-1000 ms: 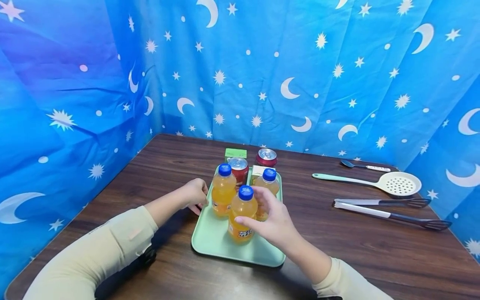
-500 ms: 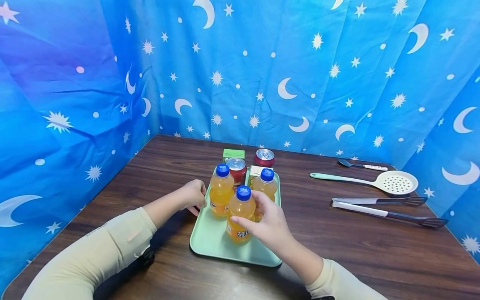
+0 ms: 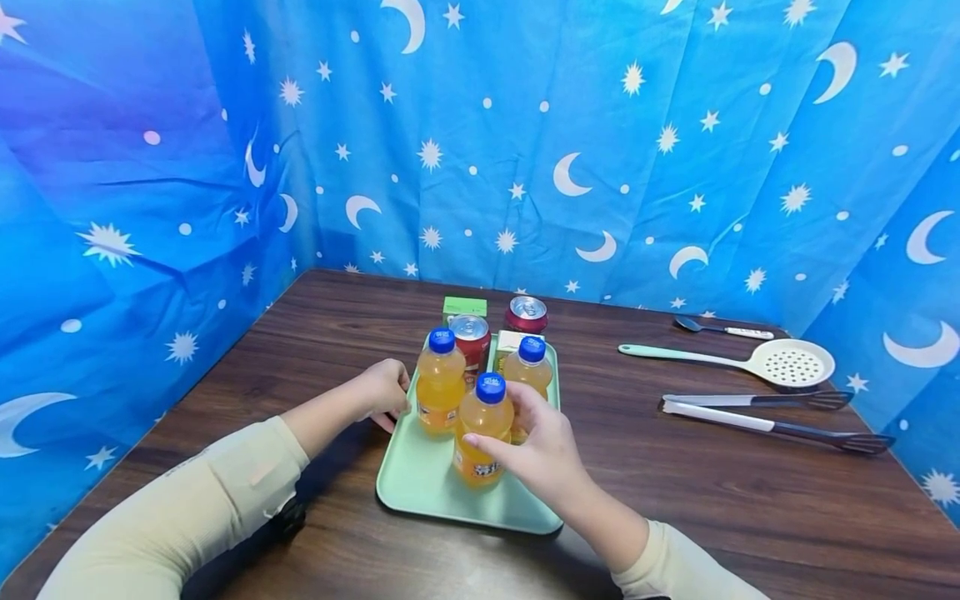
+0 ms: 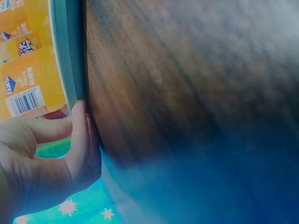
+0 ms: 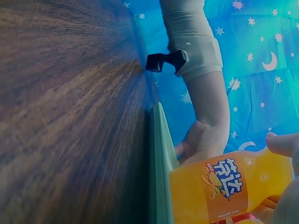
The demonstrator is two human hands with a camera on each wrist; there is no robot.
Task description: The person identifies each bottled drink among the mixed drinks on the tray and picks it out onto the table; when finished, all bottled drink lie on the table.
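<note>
Three clear plastic bottles of orange drink (image 3: 482,433) wear bright blue caps, and the nearest carries an orange label with white lettering. They stand on a pale mint-green plastic tray (image 3: 420,487) over a dark brown wood-grain table (image 3: 675,483). Two red cans (image 3: 528,314) have silver tops; a green carton (image 3: 464,307) sits beside them. The blue cloth backdrop (image 3: 525,150) is patterned with white moons, stars and dots. Both sleeves (image 3: 180,521) are cream.

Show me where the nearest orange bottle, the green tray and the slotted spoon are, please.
nearest orange bottle (image 3: 480,433), head view, on its orange body above the label.
green tray (image 3: 420,487), head view, on its bare near floor.
slotted spoon (image 3: 801,364), head view, on its perforated bowl.
</note>
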